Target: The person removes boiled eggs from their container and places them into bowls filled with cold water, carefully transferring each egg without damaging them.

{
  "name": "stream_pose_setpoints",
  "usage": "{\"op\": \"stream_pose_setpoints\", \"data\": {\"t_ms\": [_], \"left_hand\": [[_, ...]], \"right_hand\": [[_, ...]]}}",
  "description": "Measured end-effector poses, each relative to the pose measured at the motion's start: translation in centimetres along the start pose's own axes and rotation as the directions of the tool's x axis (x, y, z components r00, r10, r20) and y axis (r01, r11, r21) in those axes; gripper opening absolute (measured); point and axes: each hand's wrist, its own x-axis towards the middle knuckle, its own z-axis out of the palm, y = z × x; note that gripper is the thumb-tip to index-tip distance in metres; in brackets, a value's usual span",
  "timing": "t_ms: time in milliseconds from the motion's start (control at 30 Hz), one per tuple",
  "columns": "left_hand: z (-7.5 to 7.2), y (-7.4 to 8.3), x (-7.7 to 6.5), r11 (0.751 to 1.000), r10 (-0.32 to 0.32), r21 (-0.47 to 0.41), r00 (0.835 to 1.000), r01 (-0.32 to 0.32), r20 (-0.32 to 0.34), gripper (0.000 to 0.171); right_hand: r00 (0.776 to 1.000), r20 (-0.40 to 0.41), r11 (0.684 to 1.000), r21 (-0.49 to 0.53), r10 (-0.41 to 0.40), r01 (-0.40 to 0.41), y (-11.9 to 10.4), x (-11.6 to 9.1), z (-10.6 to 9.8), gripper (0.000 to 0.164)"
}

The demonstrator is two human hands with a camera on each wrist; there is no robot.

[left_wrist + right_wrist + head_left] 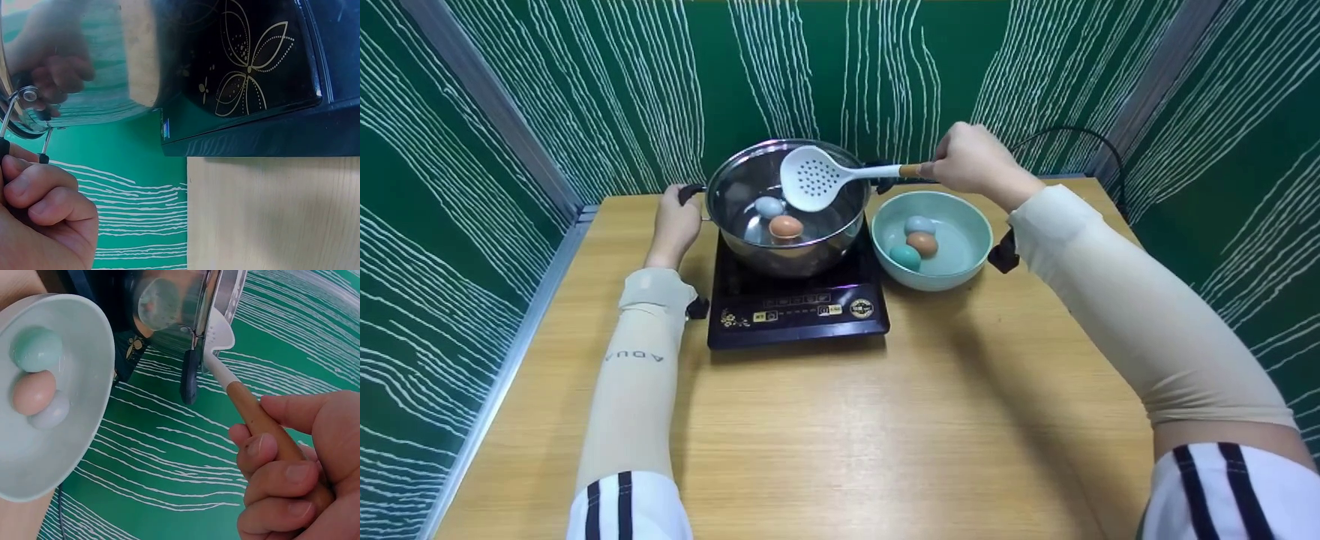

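My left hand (676,225) grips the black left handle (690,193) of a shiny steel pot (795,261). In my right hand (971,157) is the wooden handle (264,419) of a white skimmer (810,180), its perforated head held over the pot's opening with nothing on it. Inside the pot are a pale blue egg (769,207) and a brown egg (786,226). A light green bowl (934,282) stands right of the pot. It holds a pale blue egg (919,224), a brown egg (922,244) and a teal egg (905,257).
The pot sits on a black induction cooker (799,322) with a control panel at its front. Beneath lies a wooden table (810,435). Green walls (877,82) with white lines enclose the back and sides. A black cable (1080,129) runs along the back right.
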Motion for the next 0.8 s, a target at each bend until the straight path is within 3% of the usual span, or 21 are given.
{"op": "stream_pose_setpoints", "data": {"t_ms": [167,533,800], "left_hand": [[0.0,0.1,0.0,1.0,-0.006,0.003,1.0,0.006,-0.006,0.04],[0.1,-0.1,0.1,1.0,0.005,-0.012,1.0,-0.005,-0.005,0.038],[0.0,-0.2,0.2,1.0,0.006,-0.008,1.0,-0.006,-0.005,0.04]], "right_hand": [[0.999,0.012,0.995,-0.086,-0.043,0.043,-1.3,0.0,-0.2,0.031],[0.995,0.056,0.985,-0.144,-0.084,0.091,-3.1,0.5,0.3,0.028],[0.99,0.116,0.982,-0.163,-0.078,0.096,-4.3,0.9,0.7,0.043]]}}
